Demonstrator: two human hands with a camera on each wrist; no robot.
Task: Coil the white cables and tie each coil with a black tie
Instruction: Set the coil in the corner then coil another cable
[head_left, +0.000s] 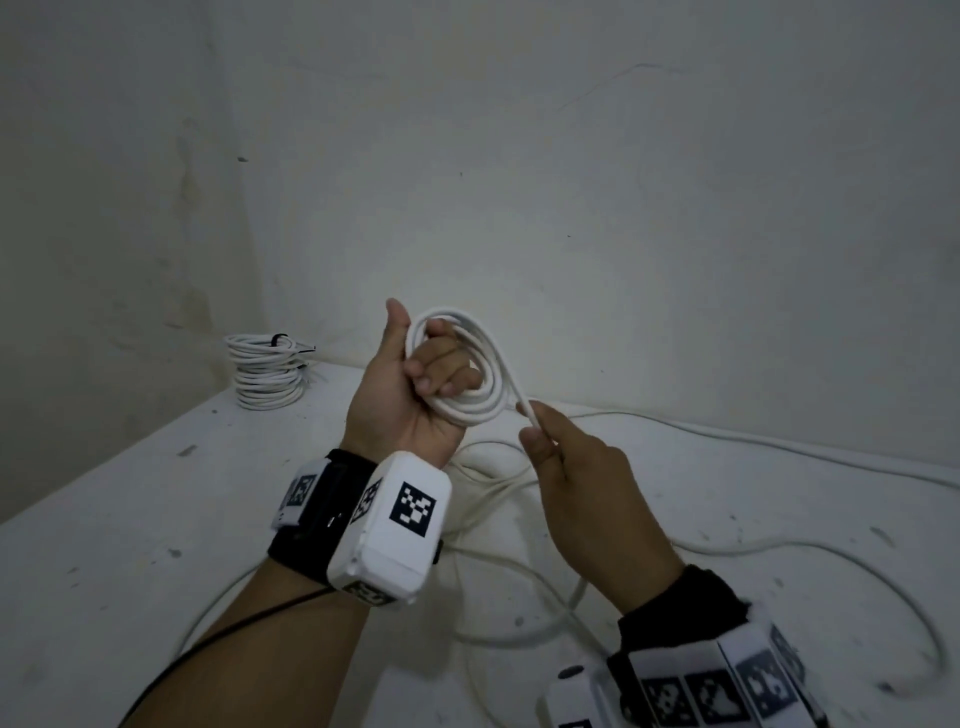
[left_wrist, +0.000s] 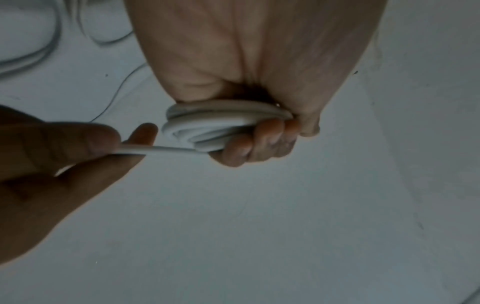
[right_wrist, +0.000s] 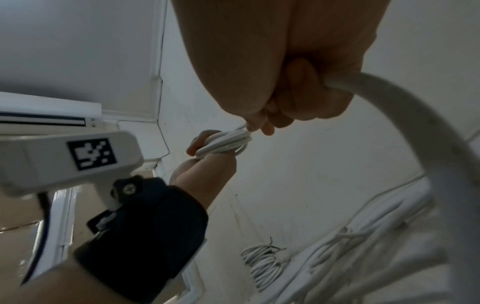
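Several finished coils (head_left: 267, 374) stacked at table (head_left: 130, 519) back, top one tied black; much loose white cable (head_left: 779, 551) remains on table; left hand (head_left: 410, 395) curled round few-loop coil (head_left: 467, 364); right hand (head_left: 582, 478) pinches feeding strand.

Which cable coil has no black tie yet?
The coil that the left hand grips; the stacked coils by the wall show a black tie on top.

Smooth white plastic-sheathed cable (head_left: 470, 364); matt, scuffed white table (head_left: 130, 519); rough plastered wall (head_left: 571, 182).
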